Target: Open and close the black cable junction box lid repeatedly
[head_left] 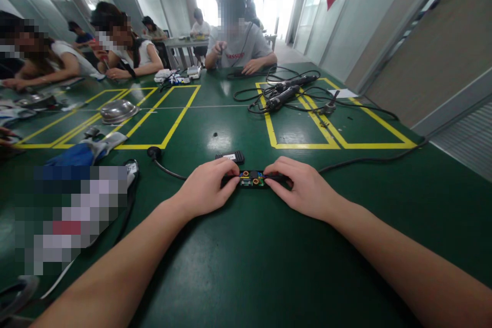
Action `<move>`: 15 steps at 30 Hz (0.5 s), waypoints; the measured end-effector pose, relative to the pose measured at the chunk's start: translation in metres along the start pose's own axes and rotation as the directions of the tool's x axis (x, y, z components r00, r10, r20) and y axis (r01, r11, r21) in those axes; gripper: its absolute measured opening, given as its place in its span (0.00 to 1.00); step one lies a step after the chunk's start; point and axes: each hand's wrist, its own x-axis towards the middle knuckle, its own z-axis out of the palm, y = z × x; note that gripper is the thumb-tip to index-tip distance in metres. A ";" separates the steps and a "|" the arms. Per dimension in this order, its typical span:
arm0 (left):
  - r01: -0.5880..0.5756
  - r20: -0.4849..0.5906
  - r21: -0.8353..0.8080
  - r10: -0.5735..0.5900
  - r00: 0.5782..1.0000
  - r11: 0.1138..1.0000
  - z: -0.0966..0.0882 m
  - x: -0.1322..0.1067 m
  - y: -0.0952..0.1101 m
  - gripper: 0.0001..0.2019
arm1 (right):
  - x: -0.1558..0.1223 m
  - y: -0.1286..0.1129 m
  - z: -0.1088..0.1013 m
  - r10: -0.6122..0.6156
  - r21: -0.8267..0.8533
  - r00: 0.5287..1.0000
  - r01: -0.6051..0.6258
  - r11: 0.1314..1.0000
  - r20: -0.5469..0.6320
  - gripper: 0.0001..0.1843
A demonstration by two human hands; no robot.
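Black housing (252, 186), open at the top, lies on the green desk (246, 271) directly ahead of the wearer, between both hands, with a circuit board (252, 178) exposed inside. Left hand (207, 184): thumb and fingertips drawn together at the left end. Right hand (305, 187): matching pinch at the right end. Each grip appears closed on the unit; whether it bears on cable or rim cannot be resolved at this size. Handling, as judged: light, stiff case; delicate components. Hold by the ends, clear of the copper-coloured coils (255, 181). The plug cable (169, 170) runs left and the long cable (369, 159) right; either may drag on the unit. A ribbed black part (235, 156) lies just beyond the left fingers, obstructing forward movement. Farther off: a metal bowl (119, 111), left; corded tools (284, 96) with tangled leads, right.
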 end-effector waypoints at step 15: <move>0.006 0.077 -0.108 0.003 0.997 0.994 -0.018 0.002 -0.015 0.06 | 0.003 0.007 -0.012 -0.034 0.084 0.999 0.034 0.996 0.005 0.07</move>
